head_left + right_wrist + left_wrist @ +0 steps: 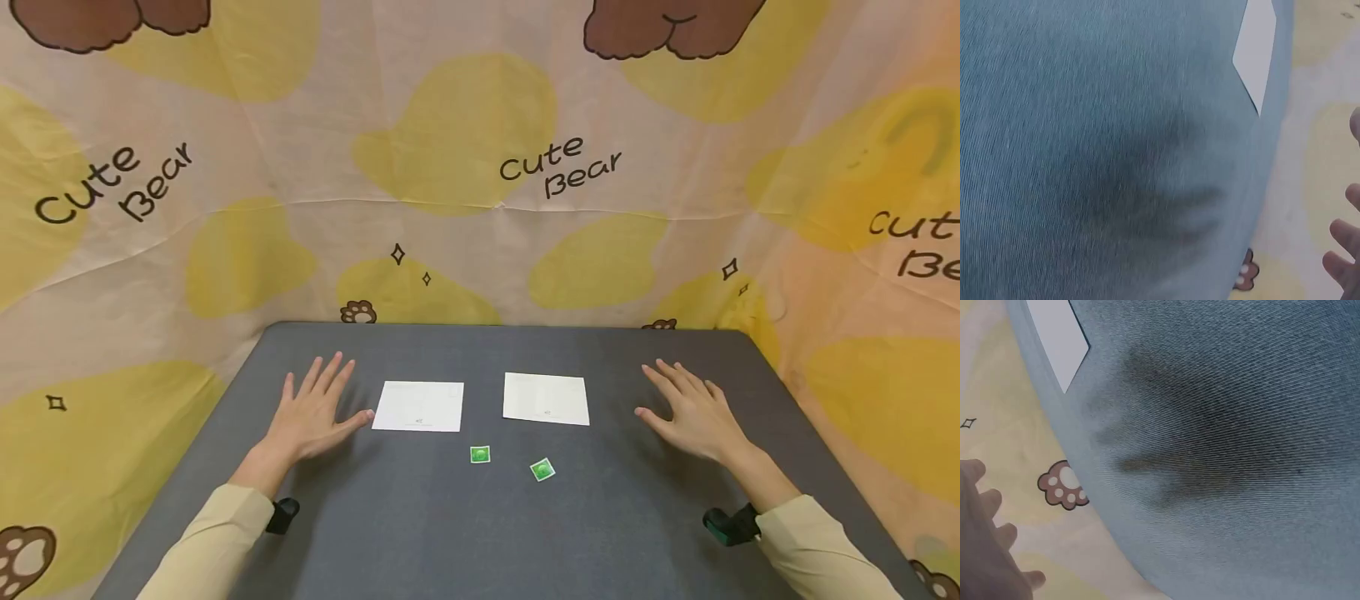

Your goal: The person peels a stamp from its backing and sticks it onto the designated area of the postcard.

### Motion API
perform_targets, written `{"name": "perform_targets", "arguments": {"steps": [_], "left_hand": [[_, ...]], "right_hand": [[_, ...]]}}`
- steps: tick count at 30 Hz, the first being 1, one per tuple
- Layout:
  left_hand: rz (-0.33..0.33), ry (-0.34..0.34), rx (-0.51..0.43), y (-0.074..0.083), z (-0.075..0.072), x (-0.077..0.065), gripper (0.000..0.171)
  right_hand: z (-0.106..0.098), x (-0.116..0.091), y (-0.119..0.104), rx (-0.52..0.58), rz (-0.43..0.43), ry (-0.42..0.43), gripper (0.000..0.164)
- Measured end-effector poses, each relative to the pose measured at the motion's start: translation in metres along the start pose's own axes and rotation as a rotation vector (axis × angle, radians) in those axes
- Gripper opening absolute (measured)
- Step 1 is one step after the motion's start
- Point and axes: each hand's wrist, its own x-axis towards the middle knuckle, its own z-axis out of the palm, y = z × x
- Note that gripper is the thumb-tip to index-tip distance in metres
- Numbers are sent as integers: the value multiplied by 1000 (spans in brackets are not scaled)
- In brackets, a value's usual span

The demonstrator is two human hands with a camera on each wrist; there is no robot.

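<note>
On the gray table (420, 533), the left white card (418, 407) lies just beside our left hand's (311, 417) thumb, the right white card (546, 399) well apart from our right hand (690, 417). Both hands — fingers extended — hold nothing; two green squares (480, 454) lie nearer us.

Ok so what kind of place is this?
Perhaps a makeshift indoor tabletop workspace: a grey table, a printed Cute Bear cloth behind it, and two white cards laid out near two small green squares.
</note>
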Motion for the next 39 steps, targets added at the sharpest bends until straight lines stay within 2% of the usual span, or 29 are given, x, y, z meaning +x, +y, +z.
{"name": "perform_targets", "arguments": {"steps": [6,16,23,31,39], "left_hand": [[16,17,-34,-3,4,2,89],[50,34,-47,-6,13,8,90],[48,4,-76,-3,23,12,90],[61,-3,-64,-2,31,16,88],[63,-3,-71,-1,38,18,86]], "right_hand": [[11,5,-14,14,-70,59,66],[30,14,-41,61,-170,98,61],[41,20,-65,89,-224,81,55],[53,24,-90,148,-267,42,51],[66,32,-114,184,-337,64,45]]}}
